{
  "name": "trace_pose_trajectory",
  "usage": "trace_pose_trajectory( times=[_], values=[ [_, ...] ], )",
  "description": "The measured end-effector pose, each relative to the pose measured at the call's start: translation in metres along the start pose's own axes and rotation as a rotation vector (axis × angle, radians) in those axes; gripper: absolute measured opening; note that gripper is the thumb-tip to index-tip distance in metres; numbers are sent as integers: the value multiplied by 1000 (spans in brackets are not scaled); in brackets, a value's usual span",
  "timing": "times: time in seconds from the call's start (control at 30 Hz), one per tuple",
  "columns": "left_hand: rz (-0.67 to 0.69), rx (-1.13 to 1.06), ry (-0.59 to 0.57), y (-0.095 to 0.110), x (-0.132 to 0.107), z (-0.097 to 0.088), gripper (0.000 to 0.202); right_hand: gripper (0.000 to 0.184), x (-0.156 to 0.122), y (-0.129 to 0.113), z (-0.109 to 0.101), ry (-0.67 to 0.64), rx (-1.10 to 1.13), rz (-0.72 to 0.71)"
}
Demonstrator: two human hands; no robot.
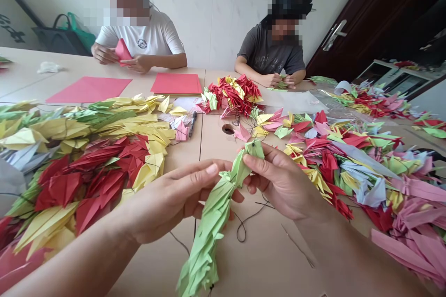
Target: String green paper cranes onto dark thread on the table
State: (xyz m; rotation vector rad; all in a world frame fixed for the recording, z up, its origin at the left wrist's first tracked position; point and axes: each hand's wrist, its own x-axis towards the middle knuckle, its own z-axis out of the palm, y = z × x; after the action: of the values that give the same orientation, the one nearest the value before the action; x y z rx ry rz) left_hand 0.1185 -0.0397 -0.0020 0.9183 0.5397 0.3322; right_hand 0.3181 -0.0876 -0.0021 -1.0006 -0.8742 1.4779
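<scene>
A thick string of light green folded paper cranes hangs slantwise in front of me, its lower end toward the table's near edge. My left hand is curled round the string's upper part, thumb in front and fingers partly hidden behind. The top end is pinched between thumb and fingers of my right hand, where a small dark knot shows on the last folded piece. Dark thread loops down onto the table just below my hands.
Strung paper cranes in red and yellow are heaped left; a multicoloured heap lies right. Red paper sheets, a marker and a table hole are ahead. Two people sit opposite, one holding red paper, another green paper.
</scene>
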Motion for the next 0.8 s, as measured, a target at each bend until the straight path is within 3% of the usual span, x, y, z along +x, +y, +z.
trace_pose_trajectory(
  times=[0.1, 0.3, 0.4, 0.53, 0.63, 0.7, 0.8],
  values=[
    [-48, 43, -52, -2, 2, 1, 32, 26, 1, 2, -1, 16, -25, -31],
    [83, 177, 109, -11, 6, 3, 36, 23, 2, 5, -3, 58, -66, -135],
    [96, 224, 129, -11, 6, 5, 38, 22, 1, 6, -4, 36, -138, -140],
    [35, 158, 55, -10, 5, 13, 37, 23, -6, 5, -2, -65, -484, -204],
    [-28, 37, 69, -10, 6, 18, 36, 33, -11, 2, 0, -183, -715, -263],
    [-25, -36, 131, -9, 7, 21, 29, 43, -12, 1, 1, -251, -664, -189],
    [89, -230, 259, 0, 7, 21, 23, 61, -12, 4, 4, -345, -382, -28]
  ],
)
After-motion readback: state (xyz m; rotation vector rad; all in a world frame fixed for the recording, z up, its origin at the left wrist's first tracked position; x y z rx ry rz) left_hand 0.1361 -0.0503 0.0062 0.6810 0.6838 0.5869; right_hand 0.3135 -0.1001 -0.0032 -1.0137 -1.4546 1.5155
